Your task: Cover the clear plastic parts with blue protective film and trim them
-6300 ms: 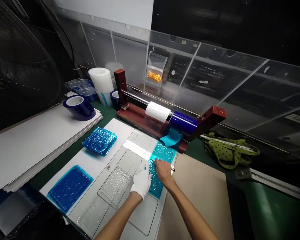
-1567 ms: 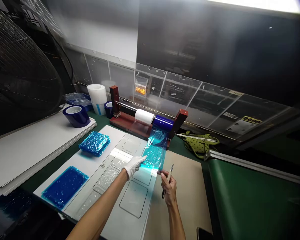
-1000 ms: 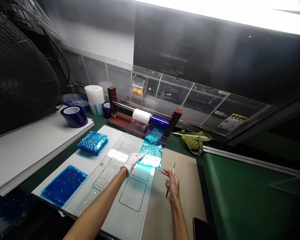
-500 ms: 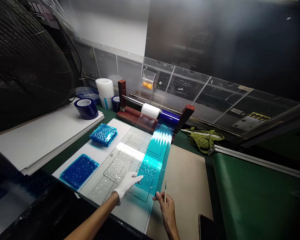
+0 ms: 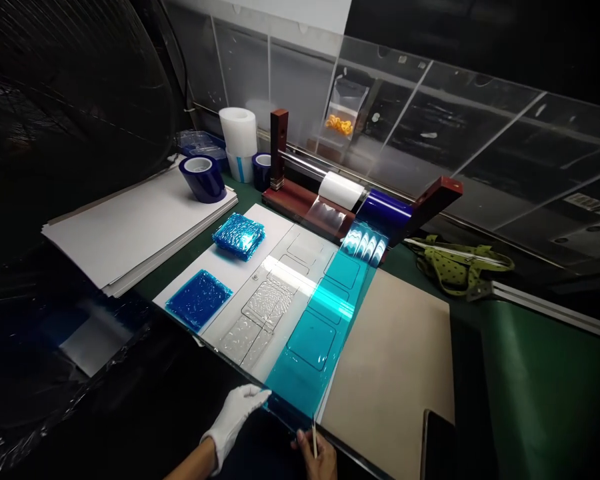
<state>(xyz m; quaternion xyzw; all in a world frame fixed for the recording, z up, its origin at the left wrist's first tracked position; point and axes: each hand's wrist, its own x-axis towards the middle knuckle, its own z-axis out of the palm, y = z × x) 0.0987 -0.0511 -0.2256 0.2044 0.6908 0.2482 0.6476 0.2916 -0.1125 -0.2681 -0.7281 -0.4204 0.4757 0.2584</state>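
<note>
While the left grip [image 5: 235, 417] is tightly pinching the blue film [image 5: 307, 373] at the worktop's [image 5: 245, 193] front edge, the right grip [image 5: 323, 460] is clasping a slim tool [image 5: 315, 440]; film draw-out is apparently requiring even tension.

Left of the roller stand [image 5: 305, 200], white tube rolls [image 5: 239, 137] block the way; right of it, a green bag [image 5: 455, 263] does. In front, right of the blue film [image 5: 313, 333], the brown board [image 5: 395, 340] offers open passage.
</note>
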